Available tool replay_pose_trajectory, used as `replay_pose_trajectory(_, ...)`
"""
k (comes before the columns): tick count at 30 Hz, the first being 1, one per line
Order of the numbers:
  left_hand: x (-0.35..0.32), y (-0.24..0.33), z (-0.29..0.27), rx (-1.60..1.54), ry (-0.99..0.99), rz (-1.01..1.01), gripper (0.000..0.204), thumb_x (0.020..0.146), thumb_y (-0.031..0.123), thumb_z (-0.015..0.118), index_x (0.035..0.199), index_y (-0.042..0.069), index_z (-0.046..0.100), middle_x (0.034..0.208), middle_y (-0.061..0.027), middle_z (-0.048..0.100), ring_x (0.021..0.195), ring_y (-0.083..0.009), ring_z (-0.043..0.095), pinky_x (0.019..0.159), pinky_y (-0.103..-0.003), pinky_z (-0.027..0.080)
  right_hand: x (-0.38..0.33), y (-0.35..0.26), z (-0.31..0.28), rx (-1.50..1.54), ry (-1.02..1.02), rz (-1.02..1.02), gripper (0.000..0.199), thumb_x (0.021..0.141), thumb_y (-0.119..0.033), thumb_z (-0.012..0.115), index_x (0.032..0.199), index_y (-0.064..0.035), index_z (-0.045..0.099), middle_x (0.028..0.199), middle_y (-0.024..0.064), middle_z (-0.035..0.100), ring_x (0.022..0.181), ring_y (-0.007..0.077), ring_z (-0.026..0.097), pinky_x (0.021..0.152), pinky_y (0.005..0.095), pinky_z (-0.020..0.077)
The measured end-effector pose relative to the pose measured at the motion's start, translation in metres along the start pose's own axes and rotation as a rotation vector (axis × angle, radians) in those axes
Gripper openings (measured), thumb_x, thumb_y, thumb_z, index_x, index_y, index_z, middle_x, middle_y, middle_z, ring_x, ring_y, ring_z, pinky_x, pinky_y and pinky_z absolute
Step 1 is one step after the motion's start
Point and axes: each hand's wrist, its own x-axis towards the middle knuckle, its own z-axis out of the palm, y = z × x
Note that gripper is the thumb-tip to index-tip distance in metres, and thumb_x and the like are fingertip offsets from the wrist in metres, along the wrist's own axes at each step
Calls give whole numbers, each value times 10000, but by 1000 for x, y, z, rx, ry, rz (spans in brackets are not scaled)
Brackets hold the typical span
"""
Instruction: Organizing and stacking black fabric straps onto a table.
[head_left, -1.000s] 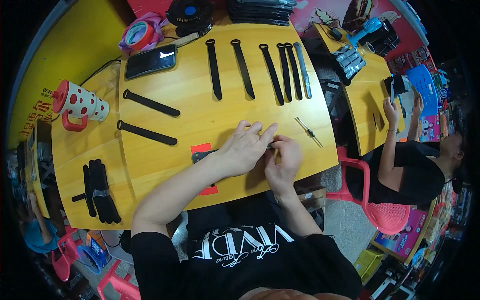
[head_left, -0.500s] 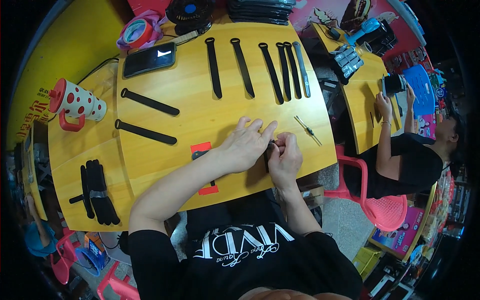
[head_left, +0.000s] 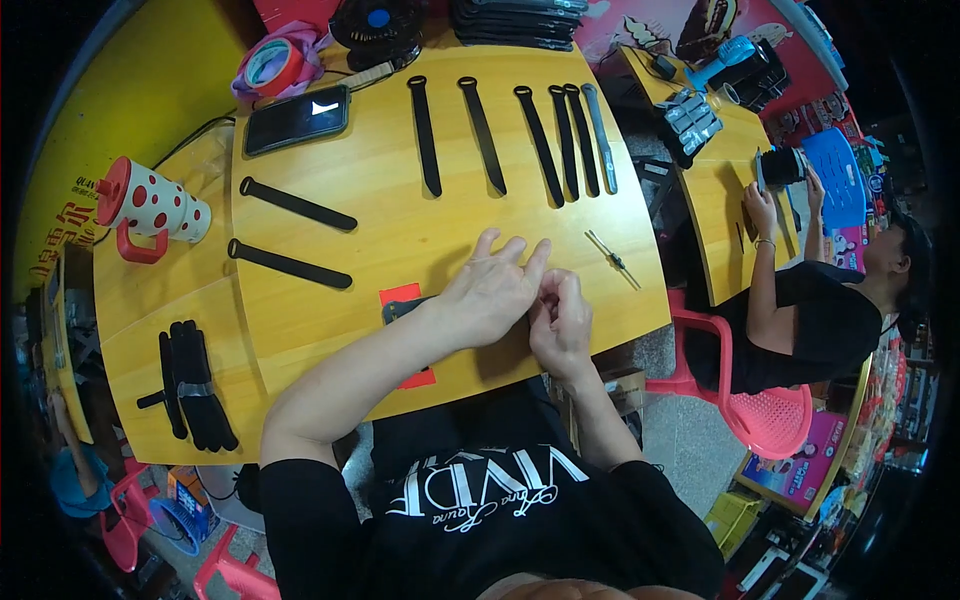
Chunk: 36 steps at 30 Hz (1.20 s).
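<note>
My left hand reaches across the table with three fingers raised and spread. Its thumb and forefinger bend down toward my right hand and are mostly hidden. Pressed close beside it, my right hand is closed in a pinch; whatever lies between the fingertips is too covered to name. Under my left forearm, a dark flat piece lies over a red patch on the tabletop. A second red patch shows nearer me. Right of my hands rests a thin metal tool with a dark middle.
Black looped straps lie spread over the yellow table, with a strap bundle at the left. A phone, a dotted tumbler and a tape roll stand farther back. Another person works at the right table.
My right hand has shifted slightly left, closer against my left hand. The dark strip visible between the hands before is now hidden. My left hand has barely moved.
</note>
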Motion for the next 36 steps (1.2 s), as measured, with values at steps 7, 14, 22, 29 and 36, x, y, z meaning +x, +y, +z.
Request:
replay_pose_trajectory(7, 0, -4, -9, -51, -98, 9, 634, 838, 31, 571, 1431, -22, 354, 1241, -68, 648, 1233, -308, 455, 1097, -543, 246, -12, -18, -3, 345, -53, -92, 259, 805, 141, 606, 958, -35, 492, 834, 61, 522, 659, 125, 484, 612, 233, 422)
replay_pose_trajectory(14, -16, -49, -17, -506, 176, 148, 656, 801, -58, 498, 1430, 112, 422, 1237, -14, 656, 1218, -297, 449, 1050, -391, 331, -8, -21, 6, 266, -16, -226, 248, 767, 132, 636, 917, -23, 512, 807, 113, 541, 635, 211, 517, 556, 299, 427)
replay_pose_trajectory(22, -17, -48, -38, -279, -213, 79, 509, 819, -14, 526, 1322, 69, 544, 1132, -39, 693, 1132, -263, 496, 1023, -416, 313, -3, -28, 9, 135, -54, -489, 320, 605, 140, 575, 879, -20, 534, 784, 153, 548, 685, 326, 557, 591, 399, 448)
replay_pose_trajectory(29, -8, -48, -39, -122, -255, 168, 398, 853, 72, 562, 1249, 36, 581, 996, -14, 723, 1089, -252, 510, 1022, -442, 298, -17, -75, 18, 505, -347, -522, 334, 588, 117, 593, 890, -18, 544, 866, 166, 552, 783, 350, 584, 671, 416, 477)
replay_pose_trajectory(36, -13, -49, -38, -121, -230, 176, 387, 837, 36, 577, 1223, 26, 582, 1019, -22, 718, 1090, -243, 505, 1013, -448, 303, -16, -129, 56, 784, -454, -629, 309, 612, 119, 561, 876, -32, 513, 829, 138, 521, 717, 318, 545, 621, 390, 434)
